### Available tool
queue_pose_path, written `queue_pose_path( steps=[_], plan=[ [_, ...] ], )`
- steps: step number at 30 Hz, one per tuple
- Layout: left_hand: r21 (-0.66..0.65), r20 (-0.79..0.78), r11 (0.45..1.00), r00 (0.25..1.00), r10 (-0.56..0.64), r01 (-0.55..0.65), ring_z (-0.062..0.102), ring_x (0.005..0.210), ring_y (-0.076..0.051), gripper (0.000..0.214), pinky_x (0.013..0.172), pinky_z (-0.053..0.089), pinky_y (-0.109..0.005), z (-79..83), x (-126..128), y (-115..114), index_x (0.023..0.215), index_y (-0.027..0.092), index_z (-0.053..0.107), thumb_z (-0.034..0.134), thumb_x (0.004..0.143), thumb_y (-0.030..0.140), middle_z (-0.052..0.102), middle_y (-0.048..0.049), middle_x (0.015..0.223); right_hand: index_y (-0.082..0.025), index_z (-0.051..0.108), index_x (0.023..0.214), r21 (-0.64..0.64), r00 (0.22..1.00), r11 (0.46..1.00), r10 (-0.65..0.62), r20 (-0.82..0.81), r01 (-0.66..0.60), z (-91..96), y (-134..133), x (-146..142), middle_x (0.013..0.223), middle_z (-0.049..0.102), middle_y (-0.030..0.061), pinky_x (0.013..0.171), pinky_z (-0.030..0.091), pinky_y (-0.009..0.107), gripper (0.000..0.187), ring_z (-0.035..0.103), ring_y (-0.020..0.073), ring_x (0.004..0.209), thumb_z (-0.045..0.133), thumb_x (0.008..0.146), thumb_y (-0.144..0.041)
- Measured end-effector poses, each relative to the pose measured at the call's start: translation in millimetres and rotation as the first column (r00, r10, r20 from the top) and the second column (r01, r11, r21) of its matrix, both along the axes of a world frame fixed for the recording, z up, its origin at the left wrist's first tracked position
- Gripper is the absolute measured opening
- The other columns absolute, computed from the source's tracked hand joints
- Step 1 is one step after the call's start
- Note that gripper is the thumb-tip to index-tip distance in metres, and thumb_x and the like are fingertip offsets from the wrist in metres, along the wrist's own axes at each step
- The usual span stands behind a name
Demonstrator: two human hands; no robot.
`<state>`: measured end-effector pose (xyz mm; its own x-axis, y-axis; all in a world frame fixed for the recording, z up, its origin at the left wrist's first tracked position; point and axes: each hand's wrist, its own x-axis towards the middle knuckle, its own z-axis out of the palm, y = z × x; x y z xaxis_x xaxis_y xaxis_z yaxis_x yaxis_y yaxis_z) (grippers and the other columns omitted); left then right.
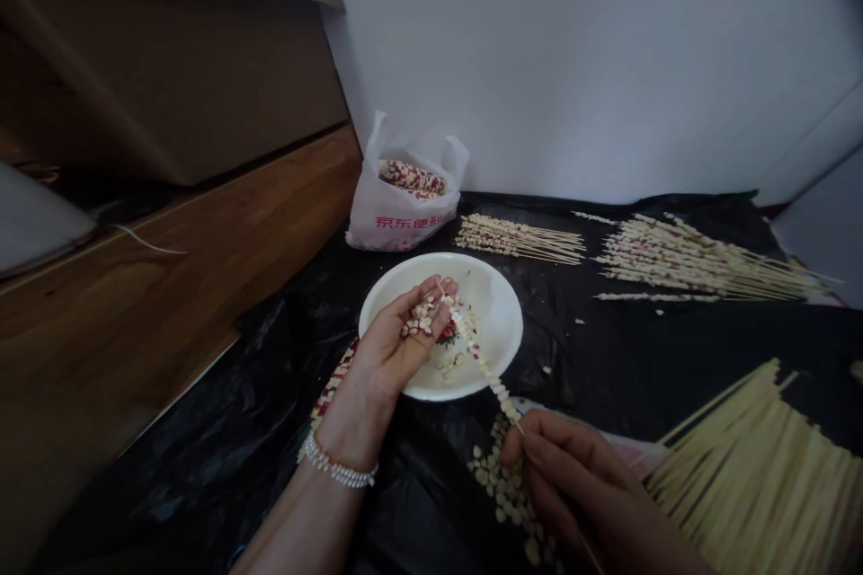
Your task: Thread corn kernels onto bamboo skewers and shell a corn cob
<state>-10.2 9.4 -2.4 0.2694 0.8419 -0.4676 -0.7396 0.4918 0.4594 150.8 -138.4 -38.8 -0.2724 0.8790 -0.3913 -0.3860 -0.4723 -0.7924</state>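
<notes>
My left hand [404,332] is cupped over the white bowl [509,350], holding loose red-and-cream corn kernels [419,316] in its palm. Its thumb and fingertips are at the pointed end of a bamboo skewer [499,391] threaded with kernels. Lower down, my right hand [573,476] pinches that skewer below its row of kernels. The skewer slants from the left fingertips down to the right hand. A few kernels lie in the bowl around a red printed pattern. Under my left wrist, a speckled corn cob [330,395] is partly hidden.
A white plastic bag [397,220] with speckled cobs stands behind the bowl. Filled skewers lie in two groups, a small bundle [519,240] and a larger pile [694,260]. Bare skewers [761,467] fan out at right. Pale kernels [502,476] lie on black plastic sheeting [573,350].
</notes>
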Motion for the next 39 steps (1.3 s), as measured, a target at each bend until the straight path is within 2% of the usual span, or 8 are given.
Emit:
queue_pose_path(
  steps=[4, 9, 15, 18, 24, 27, 31, 39],
  plan=[
    [0.050, -0.077, 0.998, 0.997, -0.021, 0.025, 0.070, 0.094, -0.018, 0.050, 0.074, 0.058, -0.020, -0.7, 0.3, -2.1, 0.124, 0.014, 0.059, 0.045, 0.081, -0.009, 0.071, -0.0116, 0.112, -0.023, 0.069, 0.077, 0.010, 1.000, 1.000, -0.024, -0.001, 0.024, -0.4, 0.3, -0.7, 0.041, 0.038, -0.0091, 0.039, 0.013, 0.019, 0.032, 0.024, 0.0043, 0.037, 0.068, 0.078, -0.055],
    [0.040, -0.097, 0.999, 0.995, 0.010, -0.007, 0.071, 0.090, -0.016, 0.040, 0.070, 0.058, -0.016, 2.5, 1.6, -5.1, 0.116, 0.009, 0.063, 0.050, 0.082, -0.007, 0.072, -0.0127, 0.107, -0.023, 0.068, 0.077, 0.001, 1.000, 1.000, 0.011, 0.001, -0.011, 1.8, -0.3, -0.6, 0.039, 0.036, -0.0096, 0.038, 0.016, 0.019, 0.035, 0.022, 0.0050, 0.036, 0.065, 0.080, -0.057],
    [0.052, -0.105, 0.998, 0.993, 0.052, -0.047, 0.070, 0.092, -0.016, 0.037, 0.068, 0.059, -0.016, -0.1, 0.3, -5.5, 0.115, 0.016, 0.066, 0.059, 0.082, 0.000, 0.071, -0.0100, 0.112, -0.020, 0.067, 0.077, 0.029, 1.000, 0.999, 0.020, 0.022, -0.021, -0.7, 1.3, -0.4, 0.039, 0.036, -0.0100, 0.038, 0.015, 0.018, 0.037, 0.023, 0.0043, 0.037, 0.065, 0.081, -0.056],
    [0.089, -0.111, 0.996, 0.993, 0.032, -0.022, 0.070, 0.092, -0.016, 0.038, 0.065, 0.058, -0.016, -3.0, -0.6, -4.5, 0.117, 0.018, 0.065, 0.058, 0.083, 0.001, 0.069, -0.0102, 0.115, -0.020, 0.066, 0.079, 0.026, 0.998, 0.998, 0.059, -0.010, -0.059, -2.5, 1.2, 0.0, 0.038, 0.035, -0.0109, 0.036, 0.014, 0.018, 0.038, 0.022, 0.0044, 0.034, 0.063, 0.081, -0.058],
    [0.138, -0.122, 0.990, 0.992, 0.022, -0.005, 0.069, 0.099, -0.019, 0.037, 0.071, 0.058, -0.018, -5.5, 1.1, -3.9, 0.119, 0.015, 0.063, 0.056, 0.085, 0.001, 0.069, -0.0137, 0.115, -0.020, 0.067, 0.078, -0.016, 1.000, 1.000, 0.023, -0.001, -0.023, 0.1, -0.3, -0.2, 0.038, 0.037, -0.0105, 0.037, 0.014, 0.018, 0.035, 0.022, 0.0036, 0.035, 0.065, 0.082, -0.055],
    [0.140, -0.161, 0.990, 0.986, 0.033, -0.010, 0.068, 0.100, -0.020, 0.032, 0.075, 0.058, -0.019, -3.0, 3.5, -5.2, 0.114, 0.010, 0.064, 0.054, 0.085, 0.001, 0.070, -0.0154, 0.111, -0.020, 0.068, 0.078, -0.020, 0.999, 1.000, 0.024, -0.030, -0.025, -2.5, -0.2, -0.2, 0.038, 0.040, -0.0095, 0.037, 0.014, 0.018, 0.032, 0.024, 0.0033, 0.034, 0.065, 0.083, -0.052],
    [0.139, -0.198, 0.990, 0.980, 0.029, -0.001, 0.069, 0.099, -0.020, 0.030, 0.071, 0.058, -0.017, -0.2, 5.2, -6.0, 0.111, 0.010, 0.065, 0.054, 0.085, 0.001, 0.071, -0.0150, 0.110, -0.021, 0.068, 0.077, -0.029, 0.998, 0.999, 0.012, -0.059, -0.014, -3.9, 0.7, -0.6, 0.038, 0.042, -0.0090, 0.037, 0.013, 0.018, 0.029, 0.025, 0.0032, 0.034, 0.065, 0.084, -0.049],
    [0.104, -0.194, 0.994, 0.979, 0.062, -0.042, 0.070, 0.095, -0.019, 0.040, 0.068, 0.058, -0.017, 2.7, 6.7, -7.1, 0.121, 0.014, 0.061, 0.056, 0.084, 0.000, 0.071, -0.0141, 0.112, -0.021, 0.069, 0.077, -0.032, 0.998, 1.000, -0.004, -0.070, 0.001, -0.3, 1.3, -1.6, 0.038, 0.042, -0.0088, 0.036, 0.013, 0.017, 0.030, 0.024, 0.0023, 0.034, 0.067, 0.082, -0.050]
  ],
)
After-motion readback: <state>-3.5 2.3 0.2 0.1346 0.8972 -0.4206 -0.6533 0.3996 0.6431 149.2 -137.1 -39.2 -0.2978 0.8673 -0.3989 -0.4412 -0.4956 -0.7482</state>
